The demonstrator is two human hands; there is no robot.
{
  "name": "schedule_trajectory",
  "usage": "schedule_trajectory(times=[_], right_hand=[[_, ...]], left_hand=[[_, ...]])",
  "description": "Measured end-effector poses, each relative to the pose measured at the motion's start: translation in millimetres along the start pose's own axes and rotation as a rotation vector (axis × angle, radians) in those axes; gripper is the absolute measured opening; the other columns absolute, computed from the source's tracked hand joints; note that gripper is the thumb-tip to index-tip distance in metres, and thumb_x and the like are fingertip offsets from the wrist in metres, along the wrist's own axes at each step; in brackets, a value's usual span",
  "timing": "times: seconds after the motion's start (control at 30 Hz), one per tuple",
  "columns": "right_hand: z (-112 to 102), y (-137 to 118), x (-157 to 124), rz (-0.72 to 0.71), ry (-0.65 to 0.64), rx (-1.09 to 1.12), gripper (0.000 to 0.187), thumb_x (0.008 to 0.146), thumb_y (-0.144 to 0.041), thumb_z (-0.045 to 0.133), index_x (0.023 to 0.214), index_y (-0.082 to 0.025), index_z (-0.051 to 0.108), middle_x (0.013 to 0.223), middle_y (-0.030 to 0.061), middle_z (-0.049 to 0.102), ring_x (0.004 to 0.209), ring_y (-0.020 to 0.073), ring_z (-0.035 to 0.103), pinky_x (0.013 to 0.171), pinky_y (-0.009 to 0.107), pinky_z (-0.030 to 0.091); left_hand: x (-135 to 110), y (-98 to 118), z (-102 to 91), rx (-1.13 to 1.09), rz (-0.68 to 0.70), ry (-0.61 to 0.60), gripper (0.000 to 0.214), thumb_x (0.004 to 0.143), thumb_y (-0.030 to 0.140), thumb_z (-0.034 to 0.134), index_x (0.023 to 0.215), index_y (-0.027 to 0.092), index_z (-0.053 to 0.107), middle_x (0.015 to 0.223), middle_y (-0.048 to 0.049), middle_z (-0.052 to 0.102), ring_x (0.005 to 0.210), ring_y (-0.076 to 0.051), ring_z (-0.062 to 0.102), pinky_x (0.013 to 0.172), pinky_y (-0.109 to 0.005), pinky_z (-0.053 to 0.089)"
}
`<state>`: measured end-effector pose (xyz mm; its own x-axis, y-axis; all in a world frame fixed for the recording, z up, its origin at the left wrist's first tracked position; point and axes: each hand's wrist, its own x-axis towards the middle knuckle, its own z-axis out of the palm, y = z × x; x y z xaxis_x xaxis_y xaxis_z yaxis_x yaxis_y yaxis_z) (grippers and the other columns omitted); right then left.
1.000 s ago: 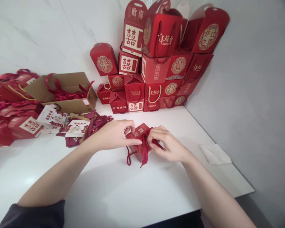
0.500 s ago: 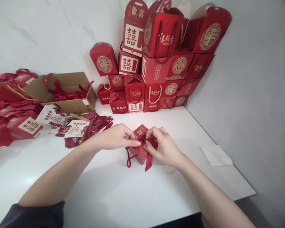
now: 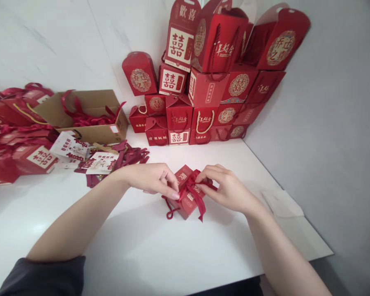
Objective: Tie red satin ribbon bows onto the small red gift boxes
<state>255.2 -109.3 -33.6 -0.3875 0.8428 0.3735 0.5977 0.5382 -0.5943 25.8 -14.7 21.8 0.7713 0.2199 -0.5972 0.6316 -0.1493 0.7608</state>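
Note:
A small red gift box [image 3: 185, 211] with pale lettering sits on the white table in front of me. Across its top, a dark red ribbon [image 3: 191, 186] is tied in a bow, and one tail hangs over the near side. My left hand [image 3: 158, 181] is closed in a pinch on the ribbon at the bow's left. On the other side, thumb and fingertips of my right hand [image 3: 226, 187] pinch the ribbon near the knot. A twisted red cord handle [image 3: 170, 213] sticks out at the box's left.
Red gift boxes [image 3: 208, 92] are stacked against the back wall. Farther left stand an open cardboard carton [image 3: 95, 135] of ribbons, printed cards [image 3: 101, 161] on a pile of dark red straps, and more beribboned boxes [image 3: 33, 158]. A white sheet [image 3: 282, 203] lies at right.
My hands have moved apart, the right one shifting rightward. The bow and its loops now show more openly on the box. The camera view has shifted slightly.

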Motion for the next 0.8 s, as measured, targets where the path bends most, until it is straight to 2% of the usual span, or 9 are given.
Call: schedule_trajectory(times=[0.1, 0.23, 0.33, 0.43, 0.57, 0.7, 0.8], right_hand=[[0.8, 2.2, 0.8, 0.002, 0.012, 0.017, 0.007, 0.087, -0.016, 0.059, 0.084, -0.02, 0.055, 0.082, 0.0009, 0.059, 0.074, 0.0145, 0.054, 0.074, 0.03, 0.042], [4.0, 6.0, 0.5, -0.049, 0.113, 0.038, 0.007, 0.088, -0.017, 0.06, 0.084, -0.02, 0.054, 0.084, 0.002, 0.061, 0.078, 0.0155, 0.055, 0.078, 0.032, 0.043], [4.3, 5.0, -0.9, -0.088, 0.156, 0.076, 0.009, 0.086, -0.012, 0.058, 0.084, -0.02, 0.057, 0.083, 0.0024, 0.061, 0.077, 0.0157, 0.056, 0.077, 0.032, 0.044], [1.1, -0.2, -1.9, -0.126, 0.063, 0.159, 0.009, 0.086, -0.013, 0.058, 0.087, -0.021, 0.061, 0.085, 0.0036, 0.062, 0.078, 0.016, 0.057, 0.074, 0.032, 0.046], [0.7, -6.9, -0.9, -0.237, -0.058, 0.181, 0.006, 0.086, -0.02, 0.064, 0.088, -0.023, 0.068, 0.084, 0.0019, 0.065, 0.081, 0.0154, 0.058, 0.082, 0.034, 0.044], [8.3, -9.7, 0.0, -0.281, -0.09, 0.129, 0.004, 0.084, -0.025, 0.068, 0.083, -0.025, 0.072, 0.076, -0.0013, 0.061, 0.078, 0.013, 0.056, 0.086, 0.035, 0.039], [9.9, -11.5, -0.9, -0.258, -0.134, 0.132, 0.006, 0.084, -0.027, 0.068, 0.082, -0.025, 0.074, 0.074, -0.0016, 0.059, 0.076, 0.0124, 0.054, 0.086, 0.035, 0.037]], left_hand=[[0.9, 0.1, 0.1, -0.042, 0.02, 0.083, 0.028, 0.075, 0.041, 0.07, 0.079, 0.016, 0.058, 0.041, 0.0069, 0.044, 0.037, -0.006, 0.031, 0.039, -0.019, 0.019], [-0.2, 1.1, -4.0, -0.107, 0.056, 0.243, 0.021, 0.081, 0.036, 0.063, 0.076, 0.016, 0.058, 0.039, 0.006, 0.048, 0.035, -0.005, 0.034, 0.041, -0.018, 0.024], [-3.1, -1.7, -8.8, -0.042, 0.048, 0.199, 0.032, 0.082, 0.042, 0.06, 0.065, 0.016, 0.06, 0.034, 0.0045, 0.045, 0.034, -0.007, 0.035, 0.045, -0.02, 0.031], [-5.7, -5.6, -10.7, 0.091, 0.003, 0.158, 0.049, 0.082, 0.053, 0.056, 0.051, 0.016, 0.056, 0.032, 0.0018, 0.042, 0.034, -0.008, 0.035, 0.046, -0.023, 0.034], [-4.1, -6.5, -8.0, 0.129, -0.022, 0.2, 0.049, 0.08, 0.06, 0.056, 0.058, 0.016, 0.061, 0.036, 0.0017, 0.046, 0.034, -0.009, 0.037, 0.044, -0.023, 0.031], [3.0, -4.8, -4.1, 0.063, 0.004, 0.335, 0.05, 0.082, 0.058, 0.053, 0.057, 0.016, 0.057, 0.039, 0.0021, 0.048, 0.039, -0.009, 0.041, 0.047, -0.023, 0.034], [7.5, -4.1, -1.1, 0.133, 0.007, 0.472, 0.049, 0.079, 0.059, 0.055, 0.057, 0.016, 0.055, 0.042, 0.0029, 0.046, 0.041, -0.008, 0.038, 0.046, -0.023, 0.031]])
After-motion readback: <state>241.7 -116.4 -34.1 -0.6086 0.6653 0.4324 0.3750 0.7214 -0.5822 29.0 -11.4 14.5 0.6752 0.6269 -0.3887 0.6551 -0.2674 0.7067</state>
